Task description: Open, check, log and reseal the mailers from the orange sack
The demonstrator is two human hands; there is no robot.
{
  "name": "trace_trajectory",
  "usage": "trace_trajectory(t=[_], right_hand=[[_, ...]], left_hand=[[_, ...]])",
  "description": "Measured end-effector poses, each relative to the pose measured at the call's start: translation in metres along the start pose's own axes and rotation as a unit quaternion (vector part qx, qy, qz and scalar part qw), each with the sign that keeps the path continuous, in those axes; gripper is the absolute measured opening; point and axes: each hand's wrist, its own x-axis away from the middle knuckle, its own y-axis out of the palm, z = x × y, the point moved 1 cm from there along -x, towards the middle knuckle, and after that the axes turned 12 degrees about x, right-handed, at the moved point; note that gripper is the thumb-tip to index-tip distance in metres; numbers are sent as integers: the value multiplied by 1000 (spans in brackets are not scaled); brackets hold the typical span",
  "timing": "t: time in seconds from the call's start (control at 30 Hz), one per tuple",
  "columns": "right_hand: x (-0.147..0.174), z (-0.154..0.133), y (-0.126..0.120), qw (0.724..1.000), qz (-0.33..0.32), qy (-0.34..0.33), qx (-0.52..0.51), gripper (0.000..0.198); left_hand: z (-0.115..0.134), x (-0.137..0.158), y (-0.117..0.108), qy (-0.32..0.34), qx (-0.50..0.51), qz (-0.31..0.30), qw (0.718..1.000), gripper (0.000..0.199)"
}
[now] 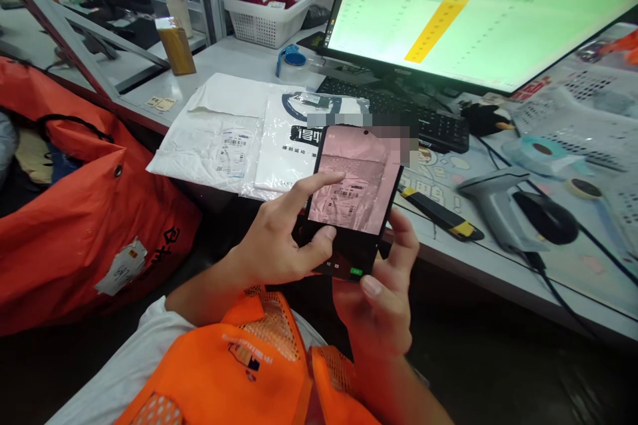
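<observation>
A dark smartphone is tilted in front of me, its screen showing a camera picture of a labelled parcel. My right hand grips it at the lower right, thumb along the bottom edge. My left hand has index finger and thumb spread apart over the left part of the screen; its other fingers are hidden. Behind the phone, a white mailing bag lies on the desk under a clear bag carrying a printed shipping label. Beside the label is a white plastic-wrapped package with black print, partly covered by the phone.
A monitor and keyboard stand behind. To the right lie a utility knife, barcode scanner, mouse and tape roll. A white basket sits at the back; a red-orange bag bulges at left.
</observation>
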Motion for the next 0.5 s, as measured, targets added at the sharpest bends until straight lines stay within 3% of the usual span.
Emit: trace_trajectory(t=[0.33, 0.5], right_hand=[[-1, 0, 0, 999, -9, -3, -41, 71], [-6, 0, -6, 998, -33, 6, -48, 76]], left_hand=[[2, -3, 5, -29, 118, 4, 993, 62], [24, -2, -7, 52, 55, 119, 990, 47]])
